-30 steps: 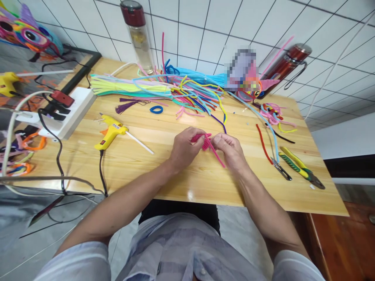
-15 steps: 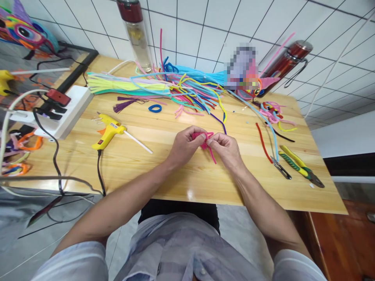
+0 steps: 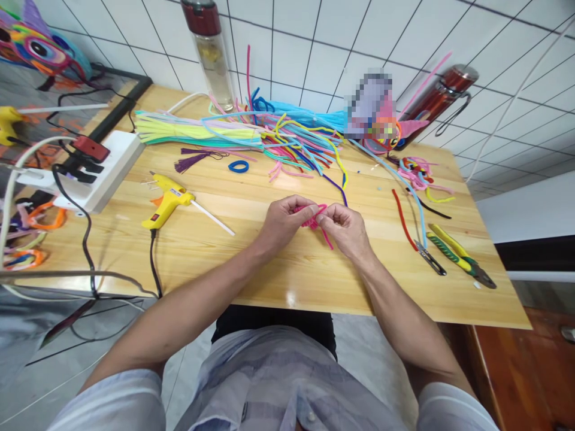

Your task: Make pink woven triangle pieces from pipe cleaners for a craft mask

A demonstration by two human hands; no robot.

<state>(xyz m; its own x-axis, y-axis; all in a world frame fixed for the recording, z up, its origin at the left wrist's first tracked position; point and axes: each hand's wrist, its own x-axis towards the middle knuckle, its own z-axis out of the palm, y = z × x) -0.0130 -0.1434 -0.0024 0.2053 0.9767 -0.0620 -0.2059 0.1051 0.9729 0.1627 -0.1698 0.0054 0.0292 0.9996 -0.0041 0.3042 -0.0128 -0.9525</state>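
Note:
Over the middle of the wooden table, my left hand [image 3: 287, 222] is closed around a bent piece made of bright pink pipe cleaner [image 3: 311, 221]. My right hand [image 3: 345, 230] pinches the same pipe cleaner from the other side, thumb against forefinger. One loose pink end slants down between the two hands, and a small loop shows at the top. My fingers cover much of the pink piece, so its full shape is hidden.
Left stands a yellow glue gun [image 3: 167, 203] beside a white power strip [image 3: 108, 173] with cords. Behind lie bundled pipe cleaners [image 3: 197, 130], a blue ring [image 3: 238, 166] and a purple tassel [image 3: 193, 161]. Right are small snips [image 3: 431, 260], pliers [image 3: 462, 257] and a red flask [image 3: 442, 99].
Both hands stay in nearly the same place. The pink piece has turned slightly between my fingers, and the view has shifted a little.

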